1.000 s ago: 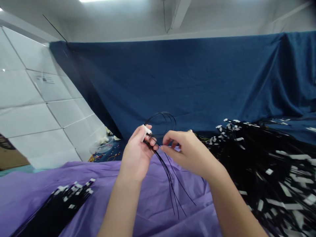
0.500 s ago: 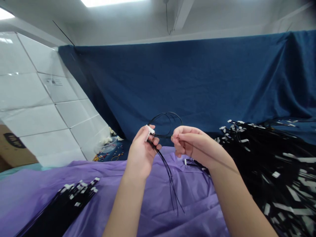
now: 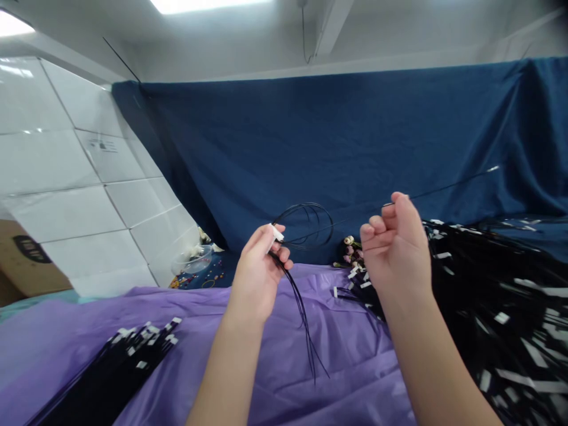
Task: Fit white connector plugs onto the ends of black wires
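My left hand (image 3: 261,266) pinches a bundle of thin black cords (image 3: 302,307) by a white tag (image 3: 276,232). Part of the bundle curves up and right of the fingers in a loose loop (image 3: 331,220), and several loose ends hang over the purple cloth. My right hand (image 3: 396,236) is raised to the right, its fingers closed on one thin black cord (image 3: 448,185). This cord runs up and right past the fingertips to a pale end. Toward the loop it looks thin and faint, so where it joins the bundle is hard to make out.
Purple cloth (image 3: 195,367) covers the surface. A stack of tagged black cords (image 3: 110,378) lies front left, a larger heap (image 3: 479,284) on the right. Small dried-looking flowers (image 3: 349,251) sit behind. White boxes (image 3: 66,165) and a clear bowl (image 3: 191,260) stand left; a blue curtain (image 3: 310,136) hangs behind.
My right hand has moved right and up, away from my left hand, drawing one cord out. The flowers behind it have come into view. My left hand has hardly moved.
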Motion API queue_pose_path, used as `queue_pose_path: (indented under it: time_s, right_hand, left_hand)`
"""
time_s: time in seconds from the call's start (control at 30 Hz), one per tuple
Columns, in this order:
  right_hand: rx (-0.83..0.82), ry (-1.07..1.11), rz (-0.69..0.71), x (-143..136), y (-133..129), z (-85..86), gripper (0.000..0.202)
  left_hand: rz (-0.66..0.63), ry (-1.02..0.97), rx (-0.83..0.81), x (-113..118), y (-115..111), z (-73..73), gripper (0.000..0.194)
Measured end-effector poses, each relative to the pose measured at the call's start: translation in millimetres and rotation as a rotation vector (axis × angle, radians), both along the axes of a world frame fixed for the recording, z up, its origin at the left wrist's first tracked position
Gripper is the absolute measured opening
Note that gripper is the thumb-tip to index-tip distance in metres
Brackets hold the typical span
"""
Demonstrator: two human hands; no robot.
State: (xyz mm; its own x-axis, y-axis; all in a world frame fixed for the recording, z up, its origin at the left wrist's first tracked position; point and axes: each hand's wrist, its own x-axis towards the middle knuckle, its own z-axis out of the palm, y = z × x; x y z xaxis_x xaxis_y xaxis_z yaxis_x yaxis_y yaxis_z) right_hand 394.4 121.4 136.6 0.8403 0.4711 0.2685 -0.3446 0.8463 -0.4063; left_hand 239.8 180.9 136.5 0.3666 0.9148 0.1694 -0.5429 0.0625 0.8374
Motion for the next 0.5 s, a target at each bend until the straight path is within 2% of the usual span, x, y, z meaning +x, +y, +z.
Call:
queue_pose_path:
  time_s: [0.1,0.17,0.23,0.37,0.43,0.5]
  right_hand:
    - [0.104,0.098,0.006,9.5,-4.7,3.4,0.023]
    - [0.173,0.134,0.076,13.5,-8.4,6.1,0.018]
    - [0.161,0.065,0.148,15.0,-12.4,7.3,0.018]
    - [-0.155,-0.417,0.196,9.8,-19.0,3.3,0.019]
    - [-0.301,-0.630,0.133,3.7,-20.6,0.2,0.013]
    - [-0.384,-0.749,0.051,-3.4,-21.4,-1.6,0.014]
  left_hand:
    - [-0.010,0.019,0.021,-0.7,-1.3,-0.2,0.018]
    - [-0.012,0.041,0.041,-0.6,-1.9,-0.2,0.017]
    - [-0.011,0.077,0.063,-0.1,-2.1,0.0,0.017]
    - [-0.018,0.149,0.127,1.4,-3.0,0.6,0.018]
    - [-0.023,0.173,0.157,1.9,-4.1,0.5,0.018]
    - [-0.027,0.184,0.179,2.0,-5.5,0.0,0.018]
